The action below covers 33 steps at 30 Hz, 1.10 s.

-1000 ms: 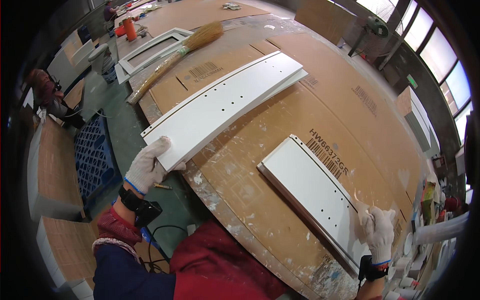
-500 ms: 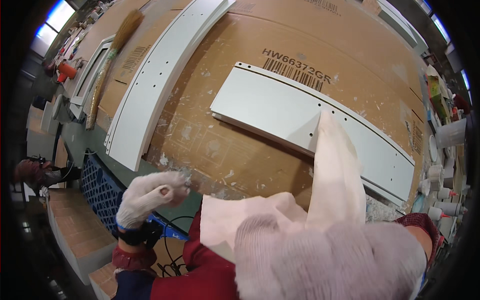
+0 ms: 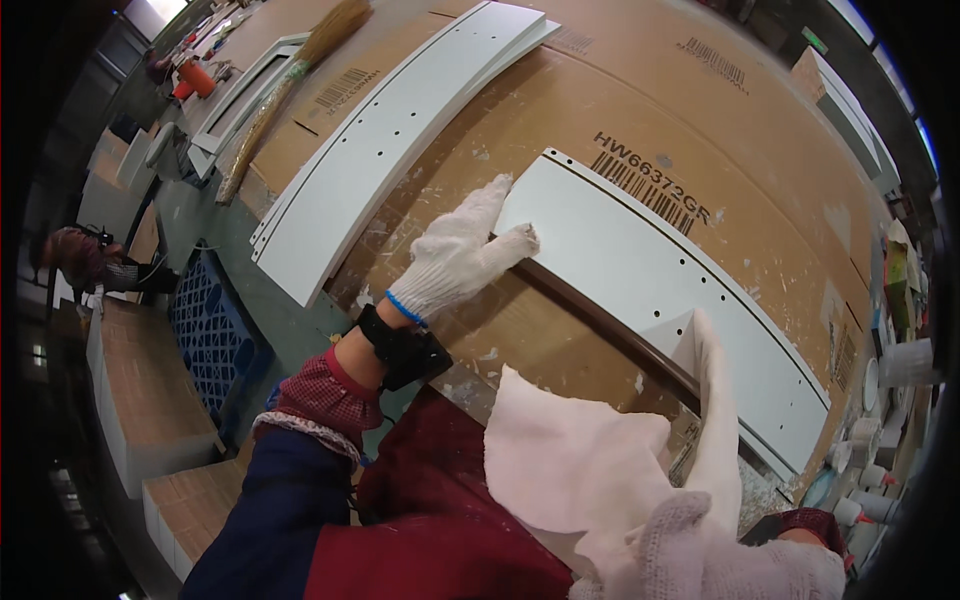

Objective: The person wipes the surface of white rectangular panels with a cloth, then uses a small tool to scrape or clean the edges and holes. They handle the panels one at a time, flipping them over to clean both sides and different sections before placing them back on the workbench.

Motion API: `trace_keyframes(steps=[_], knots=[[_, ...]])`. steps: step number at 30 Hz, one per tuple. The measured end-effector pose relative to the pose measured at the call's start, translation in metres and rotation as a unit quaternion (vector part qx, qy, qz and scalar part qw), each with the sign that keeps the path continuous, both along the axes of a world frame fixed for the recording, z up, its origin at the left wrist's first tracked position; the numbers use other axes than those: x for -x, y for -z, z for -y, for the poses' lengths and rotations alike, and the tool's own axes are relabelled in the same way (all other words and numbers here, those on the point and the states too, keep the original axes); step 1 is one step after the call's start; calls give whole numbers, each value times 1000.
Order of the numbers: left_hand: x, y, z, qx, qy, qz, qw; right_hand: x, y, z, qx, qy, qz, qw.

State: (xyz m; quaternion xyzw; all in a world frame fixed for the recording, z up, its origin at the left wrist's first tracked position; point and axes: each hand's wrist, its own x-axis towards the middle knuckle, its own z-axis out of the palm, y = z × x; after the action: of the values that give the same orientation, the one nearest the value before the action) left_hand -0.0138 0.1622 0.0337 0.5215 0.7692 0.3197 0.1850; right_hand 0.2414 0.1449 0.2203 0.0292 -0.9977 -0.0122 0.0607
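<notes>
Long white curved panel with drilled holes (image 3: 650, 280): we see it at 3 o'clock, lying on the brown-cardboard-covered bench (image 3: 600, 90).
White-knit-gloved left hand (image 3: 450, 255): our thumb rests on the panel's 10 o'clock end; we cannot tell whether the grip is clasped.
Pale-knit-gloved right hand (image 3: 745, 568): at 5 o'clock, our grip is closed around a soft pinkish-white cloth (image 3: 580, 455).
Tan straw broom (image 3: 335, 32): near 11 o'clock.
</notes>
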Motion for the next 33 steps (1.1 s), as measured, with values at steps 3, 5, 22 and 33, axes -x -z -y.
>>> trace_keyframes(steps=[3,5,22,33], knots=[[2,6,6,-7,16,-30,999,-6,5,-7,-24,31,-31,999],[8,16,9,-42,52,-122,990,-7,4,-11,-58,82,-67,993],[-17,-2,42,2,-100,590,801,-98,149,-108,70,624,-51,777],[-37,21,44,-5,-28,700,713,0,126,-89,-3,348,-110,931]])
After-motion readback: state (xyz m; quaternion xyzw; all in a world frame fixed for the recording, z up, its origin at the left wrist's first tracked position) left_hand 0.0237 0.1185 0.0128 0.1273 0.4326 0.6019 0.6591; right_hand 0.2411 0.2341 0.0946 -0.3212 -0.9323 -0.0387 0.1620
